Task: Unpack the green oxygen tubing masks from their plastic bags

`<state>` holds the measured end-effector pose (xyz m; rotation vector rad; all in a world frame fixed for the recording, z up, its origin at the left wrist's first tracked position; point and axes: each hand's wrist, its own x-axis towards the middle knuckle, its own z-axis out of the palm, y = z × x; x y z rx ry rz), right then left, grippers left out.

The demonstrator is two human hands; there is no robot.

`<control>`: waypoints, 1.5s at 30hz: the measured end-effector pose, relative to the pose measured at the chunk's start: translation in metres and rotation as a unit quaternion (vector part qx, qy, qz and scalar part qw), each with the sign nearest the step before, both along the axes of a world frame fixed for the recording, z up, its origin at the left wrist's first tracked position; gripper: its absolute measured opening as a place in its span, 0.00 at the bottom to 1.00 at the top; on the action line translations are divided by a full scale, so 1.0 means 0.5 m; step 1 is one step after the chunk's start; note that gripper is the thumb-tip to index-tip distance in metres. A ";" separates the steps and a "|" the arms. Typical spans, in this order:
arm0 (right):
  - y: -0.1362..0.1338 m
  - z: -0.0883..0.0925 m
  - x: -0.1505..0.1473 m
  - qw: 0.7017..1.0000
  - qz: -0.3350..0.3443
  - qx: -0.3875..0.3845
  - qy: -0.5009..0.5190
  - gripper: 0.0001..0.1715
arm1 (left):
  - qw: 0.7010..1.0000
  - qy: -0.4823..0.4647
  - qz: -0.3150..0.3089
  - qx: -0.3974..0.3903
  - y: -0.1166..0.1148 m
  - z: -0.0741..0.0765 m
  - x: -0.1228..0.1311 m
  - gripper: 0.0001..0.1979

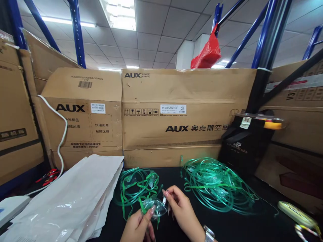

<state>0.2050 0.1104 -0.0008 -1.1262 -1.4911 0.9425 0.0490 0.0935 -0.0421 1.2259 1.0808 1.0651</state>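
Observation:
My left hand is closed on a clear oxygen mask with a green strap, low in the middle of the view. Thumb and fingers of my right hand pinch a small pale strip at the mask's right edge; whether it is fixed to the mask I cannot tell. Just behind my hands lies a small coil of green tubing with green straps and clear connectors. A larger tangled pile of green tubing, with clear parts inside it, lies to the right of my right hand.
White plastic bags are stacked at the left of the black table, beside a white power strip. Cardboard boxes form a wall behind. A black bag stands back right; a yellow-green object lies at the right.

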 end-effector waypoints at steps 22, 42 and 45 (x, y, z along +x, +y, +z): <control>0.004 0.019 0.028 0.929 0.212 -0.223 0.206 0.22 | 0.999 0.004 -0.024 0.023 -0.017 0.051 -0.006 0.24; -0.055 0.043 0.021 0.945 -0.076 0.298 -0.111 0.12 | 0.944 -0.297 -0.032 -0.139 -0.005 0.088 -0.025 0.24; -0.012 0.030 0.029 0.978 -0.069 0.142 -0.134 0.18 | 0.938 -0.316 0.007 -0.144 -0.007 0.104 -0.031 0.21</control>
